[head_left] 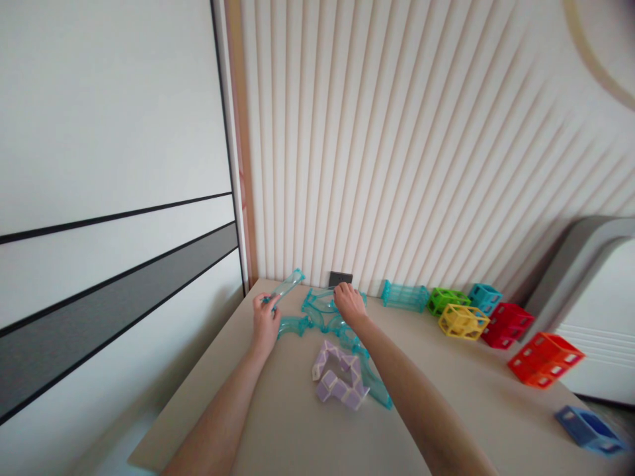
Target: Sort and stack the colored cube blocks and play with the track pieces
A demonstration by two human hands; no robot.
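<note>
My left hand [266,320] is closed on one end of a straight, see-through teal track piece [288,285], which slants up and away to the right. Beside that hand lies a curved teal piece [294,325] on the table. My right hand [349,302] reaches to the back edge with fingers curled down on another clear teal track piece [323,301]; its fingertips are partly hidden. More teal pieces [340,327] run from there toward me, partly behind my right forearm. A purple and white snake puzzle [347,390] lies bent between my forearms.
By the wall stands a teal bundle of track pieces [405,296]. To its right are green [446,301], yellow [464,322], blue, red and orange [546,360] open-frame blocks. A blue block [590,430] sits near the right edge. A dark box [340,278] is against the ribbed wall.
</note>
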